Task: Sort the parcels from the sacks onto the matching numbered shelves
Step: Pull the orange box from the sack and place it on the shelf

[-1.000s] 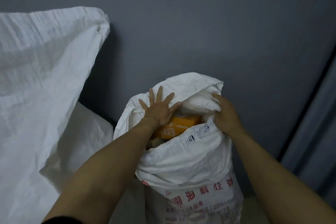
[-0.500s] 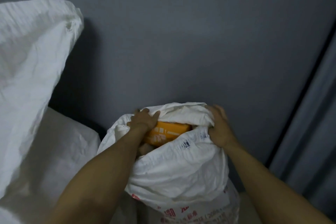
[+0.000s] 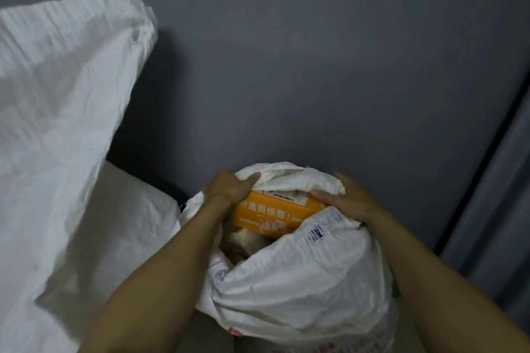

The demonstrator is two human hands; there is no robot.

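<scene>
Here the person is bending over a white woven sack (image 3: 301, 275) that is standing upright against a grey wall (image 3: 315, 66), and both bare hands are working at its mouth. The left hand (image 3: 229, 190) is gripping the far left part of the sack's rim, with its fingers curling over the bunched cloth and its thumb lying along the fold. The right hand (image 3: 348, 200) is clamping the far right part of the same rim, fingers wrapping round the gathered cloth.

Between the two hands an orange box (image 3: 272, 213) is lying on its side inside the mouth of the sack. Its long printed face is turning toward the camera and a white label is showing on its upper face. The left hand is overlapping the box's left end; whether it is touching the box I cannot tell. Under the box a brown lump (image 3: 248, 242) is sitting deeper in the sack, too dim to name.

A tall white sack (image 3: 57, 100) is leaning at the left, well apart from the hands, and a pale bundle (image 3: 123, 226) is lying below it. A grey curtain (image 3: 493, 209) is hanging at the right edge.
</scene>
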